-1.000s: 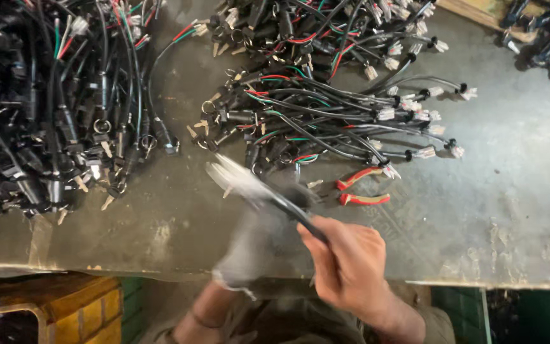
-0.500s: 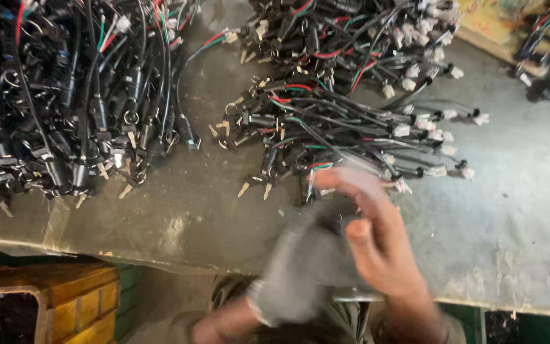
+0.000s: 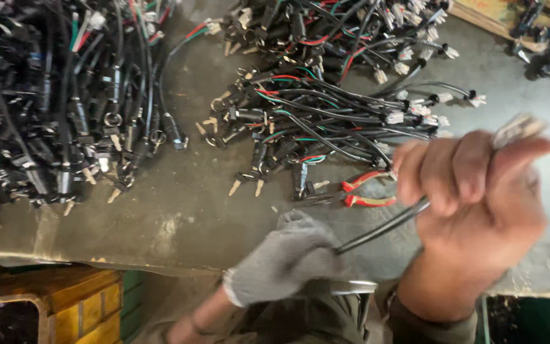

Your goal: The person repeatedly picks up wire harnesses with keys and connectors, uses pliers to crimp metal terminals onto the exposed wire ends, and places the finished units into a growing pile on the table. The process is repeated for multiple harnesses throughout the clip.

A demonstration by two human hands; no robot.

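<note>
1. Black cable (image 3: 383, 227) runs taut between the two hands, above the near edge of the desk (image 3: 179, 210).
2. Right hand (image 3: 479, 191) is bare; its fingers (image 3: 453, 169) are curled tight round the cable's upper part, with a pale connector end (image 3: 517, 129) sticking out past the fist, blurred.
3. Left hand (image 3: 284, 258) wears a grey knit glove and is closed on the cable's lower end.
4. Red-handled pliers (image 3: 364, 191) lie on the desk just behind the cable.
5. Heaps of black wire harnesses (image 3: 326, 108) with white plugs cover the desk farther back; another big heap (image 3: 52, 102) lies at the left.
6. Yellow wooden crate (image 3: 65, 306) stands below the desk edge.
</note>
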